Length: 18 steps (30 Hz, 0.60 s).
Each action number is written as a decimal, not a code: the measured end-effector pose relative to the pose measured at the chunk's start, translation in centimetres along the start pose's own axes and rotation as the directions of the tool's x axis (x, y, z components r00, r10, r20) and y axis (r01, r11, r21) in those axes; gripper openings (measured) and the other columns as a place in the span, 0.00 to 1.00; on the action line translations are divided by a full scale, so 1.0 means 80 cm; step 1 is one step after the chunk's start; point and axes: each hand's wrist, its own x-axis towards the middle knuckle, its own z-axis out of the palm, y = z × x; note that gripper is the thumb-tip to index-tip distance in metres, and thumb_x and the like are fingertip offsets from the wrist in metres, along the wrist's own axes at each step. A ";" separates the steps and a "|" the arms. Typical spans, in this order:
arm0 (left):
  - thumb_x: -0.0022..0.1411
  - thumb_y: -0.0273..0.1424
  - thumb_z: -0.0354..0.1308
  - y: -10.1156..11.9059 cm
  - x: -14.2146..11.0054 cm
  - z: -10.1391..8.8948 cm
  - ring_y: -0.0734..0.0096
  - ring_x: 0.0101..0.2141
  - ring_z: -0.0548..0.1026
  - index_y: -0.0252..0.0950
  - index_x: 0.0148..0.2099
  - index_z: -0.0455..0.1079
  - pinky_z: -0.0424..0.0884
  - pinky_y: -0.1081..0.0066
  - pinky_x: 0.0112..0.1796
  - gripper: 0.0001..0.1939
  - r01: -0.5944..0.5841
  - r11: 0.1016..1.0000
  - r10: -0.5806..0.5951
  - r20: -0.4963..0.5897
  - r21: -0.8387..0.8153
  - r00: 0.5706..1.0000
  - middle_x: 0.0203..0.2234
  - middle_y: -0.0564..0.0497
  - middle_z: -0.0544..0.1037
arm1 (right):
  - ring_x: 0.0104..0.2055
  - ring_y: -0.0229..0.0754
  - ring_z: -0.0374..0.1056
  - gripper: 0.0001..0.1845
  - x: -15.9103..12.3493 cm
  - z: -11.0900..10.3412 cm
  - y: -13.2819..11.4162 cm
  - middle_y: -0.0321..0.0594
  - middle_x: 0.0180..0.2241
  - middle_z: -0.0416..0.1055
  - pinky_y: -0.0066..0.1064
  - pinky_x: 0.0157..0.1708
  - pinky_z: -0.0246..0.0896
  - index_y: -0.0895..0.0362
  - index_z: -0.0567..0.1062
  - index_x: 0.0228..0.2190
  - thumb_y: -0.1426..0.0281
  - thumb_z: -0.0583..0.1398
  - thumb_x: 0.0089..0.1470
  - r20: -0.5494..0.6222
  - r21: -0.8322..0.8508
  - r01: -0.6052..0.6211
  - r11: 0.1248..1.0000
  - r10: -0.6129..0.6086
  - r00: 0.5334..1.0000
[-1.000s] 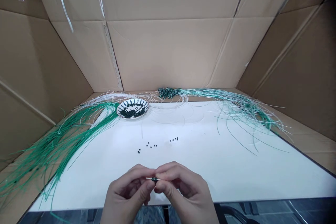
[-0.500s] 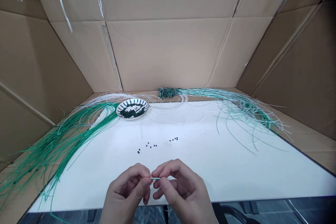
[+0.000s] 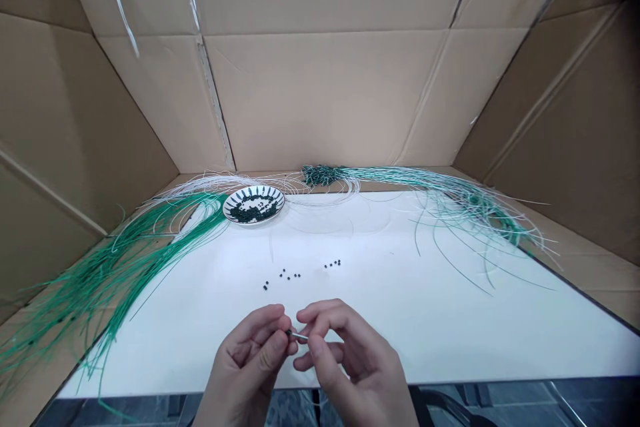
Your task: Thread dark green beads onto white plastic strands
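Close to the table's front edge, both hands work fingertip to fingertip. My left hand (image 3: 253,353) is closed in a pinch, and a tiny black piece (image 3: 289,332) shows at its fingertips. From there a short length of thin pale wire (image 3: 300,336) runs to my right hand (image 3: 353,353), whose thumb and finger pinch it. The rest of the wire is mostly hidden by the hands. Several more tiny black pieces (image 3: 289,278) lie scattered on the white table (image 3: 440,327) beyond the fingers.
A striped plate (image 3: 231,215) of black pieces stands toward the back. Long green wires (image 3: 115,280) spread along the left side. A green-and-white wire bundle (image 3: 400,175) with a dark clustered end (image 3: 320,175) lies along the back. Cardboard walls (image 3: 325,93) enclose the table.
The black piece now shows at my left fingertips, where only pale wire was visible between the hands before. My right index finger has lifted and opened a little. The view has shifted slightly.
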 end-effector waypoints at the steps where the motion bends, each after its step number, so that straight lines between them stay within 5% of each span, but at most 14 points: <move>1: 0.29 0.34 0.83 0.001 -0.001 0.001 0.72 0.23 0.80 0.38 0.30 0.82 0.77 0.77 0.29 0.22 -0.013 1.000 0.013 -0.008 -0.003 1.000 0.23 0.53 0.84 | 0.27 0.35 0.73 0.07 0.000 0.000 -0.002 0.37 0.36 0.76 0.25 0.29 0.76 0.56 0.78 0.25 0.70 0.69 0.51 -0.001 -0.028 0.008 1.000 -0.008 1.000; 8: 0.26 0.36 0.84 0.006 -0.009 0.013 0.79 0.23 0.79 0.40 0.30 0.82 0.73 0.86 0.28 0.24 -0.134 0.991 0.135 -0.054 0.022 0.989 0.21 0.56 0.83 | 0.29 0.37 0.75 0.06 -0.003 0.003 -0.008 0.38 0.35 0.77 0.27 0.32 0.76 0.55 0.77 0.24 0.75 0.67 0.50 0.003 -0.036 -0.022 0.999 0.022 1.000; 18: 0.30 0.35 0.83 0.003 -0.014 0.011 0.78 0.26 0.80 0.41 0.34 0.80 0.75 0.87 0.30 0.25 -0.228 0.972 0.229 -0.016 0.062 0.973 0.23 0.58 0.81 | 0.30 0.37 0.75 0.06 -0.003 0.003 -0.010 0.37 0.33 0.78 0.26 0.32 0.75 0.55 0.76 0.24 0.75 0.66 0.49 0.037 -0.031 -0.024 0.999 0.025 0.999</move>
